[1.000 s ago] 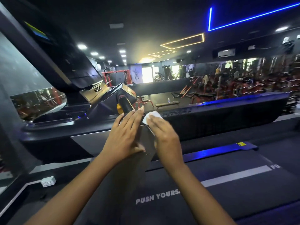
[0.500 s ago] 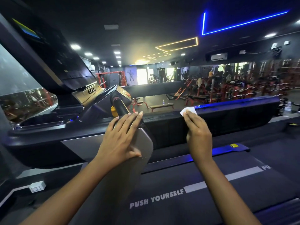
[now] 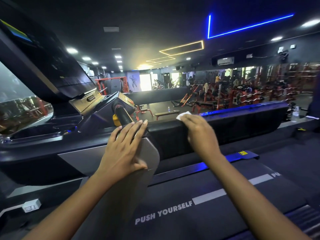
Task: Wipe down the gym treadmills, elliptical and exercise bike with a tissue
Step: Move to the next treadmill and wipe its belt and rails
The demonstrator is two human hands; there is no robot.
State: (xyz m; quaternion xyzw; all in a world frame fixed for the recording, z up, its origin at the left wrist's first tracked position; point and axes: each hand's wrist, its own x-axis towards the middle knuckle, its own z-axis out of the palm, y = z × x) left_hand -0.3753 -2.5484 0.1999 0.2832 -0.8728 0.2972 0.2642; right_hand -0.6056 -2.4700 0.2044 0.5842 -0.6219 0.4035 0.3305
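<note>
— Tissue (image 3: 183, 114) has slid right along the treadmill's black side rail (image 3: 242, 123), away from the left hand (image 3: 124, 149).
— Hands?
— Right hand (image 3: 199, 134) presses it onto the rail, fingers extended; the left lies flat, fingers straight, on the grey upright (image 3: 152, 153). Belt (image 3: 207, 222) reads "PUSH YOURSELF".

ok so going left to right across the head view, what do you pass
treadmill console → left hand → tissue under the right hand → yellow sticker → water bottle
</note>
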